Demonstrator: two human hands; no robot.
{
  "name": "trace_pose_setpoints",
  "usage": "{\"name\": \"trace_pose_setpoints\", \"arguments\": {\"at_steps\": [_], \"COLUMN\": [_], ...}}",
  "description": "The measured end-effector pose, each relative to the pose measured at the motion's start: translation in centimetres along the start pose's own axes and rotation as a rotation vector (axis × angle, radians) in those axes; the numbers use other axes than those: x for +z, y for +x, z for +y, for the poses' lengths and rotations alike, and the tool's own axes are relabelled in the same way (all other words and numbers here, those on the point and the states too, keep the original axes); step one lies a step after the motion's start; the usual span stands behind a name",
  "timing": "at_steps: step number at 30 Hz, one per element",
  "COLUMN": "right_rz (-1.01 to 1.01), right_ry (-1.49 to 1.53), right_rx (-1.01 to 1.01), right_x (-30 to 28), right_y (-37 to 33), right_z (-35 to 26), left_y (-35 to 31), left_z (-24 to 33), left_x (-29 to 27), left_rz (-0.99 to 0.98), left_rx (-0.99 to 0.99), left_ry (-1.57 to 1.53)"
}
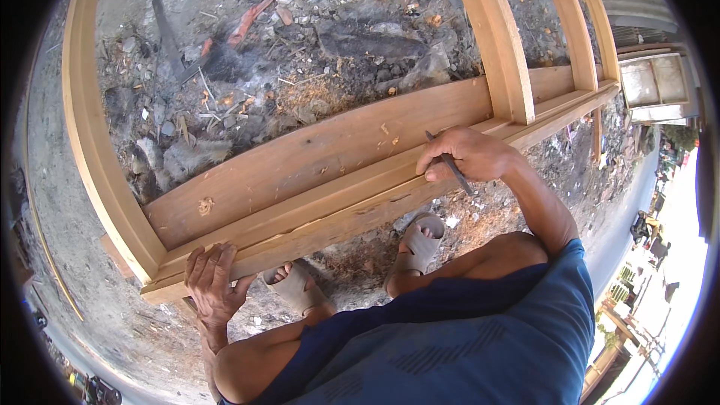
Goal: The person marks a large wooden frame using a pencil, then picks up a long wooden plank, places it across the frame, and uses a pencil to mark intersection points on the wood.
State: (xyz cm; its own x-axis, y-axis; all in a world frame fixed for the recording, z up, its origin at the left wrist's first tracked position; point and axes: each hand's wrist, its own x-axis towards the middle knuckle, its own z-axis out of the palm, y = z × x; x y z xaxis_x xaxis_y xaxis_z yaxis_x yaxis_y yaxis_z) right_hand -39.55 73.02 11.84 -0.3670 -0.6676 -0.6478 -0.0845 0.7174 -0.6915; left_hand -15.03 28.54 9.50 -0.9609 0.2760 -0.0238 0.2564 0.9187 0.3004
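A wooden frame of pale, planed timber spans the view, its long near rail slanting up toward the right. At the rail's left end, by the corner joint, my left hand is closed over the edge, thumb on the near side. Farther right along the same rail, my right hand rests on the wood, its fingers curled round a slim dark flat tool. Both ends of the tool stick out of that hand; its exact kind is unclear. Behind the rail lies a wide brown plank with a few shavings on it.
Uprights of the frame run away from me at the left and right. Rubble and ash cover the ground inside the frame. My sandalled feet are close to the near rail. A pale panel and corrugated sheet stand far right.
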Motion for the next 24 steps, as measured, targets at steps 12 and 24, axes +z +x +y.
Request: {"name": "trace_pose_setpoints", "arguments": {"at_steps": [12,24], "right_rz": [0.001,0.179], "right_ry": [0.014,-0.179], "right_rx": [-0.087,-0.119], "right_x": [1.4,2.9], "right_y": [0.8,1.9], "right_z": [0.4,0.5], "left_y": [-1.2,-1.0], "left_z": [0.0,0.3], "left_x": [0.9,1.0], "left_rz": [0.065,0.142], "left_rx": [0.023,0.065], "left_ry": [0.06,0.065]}}
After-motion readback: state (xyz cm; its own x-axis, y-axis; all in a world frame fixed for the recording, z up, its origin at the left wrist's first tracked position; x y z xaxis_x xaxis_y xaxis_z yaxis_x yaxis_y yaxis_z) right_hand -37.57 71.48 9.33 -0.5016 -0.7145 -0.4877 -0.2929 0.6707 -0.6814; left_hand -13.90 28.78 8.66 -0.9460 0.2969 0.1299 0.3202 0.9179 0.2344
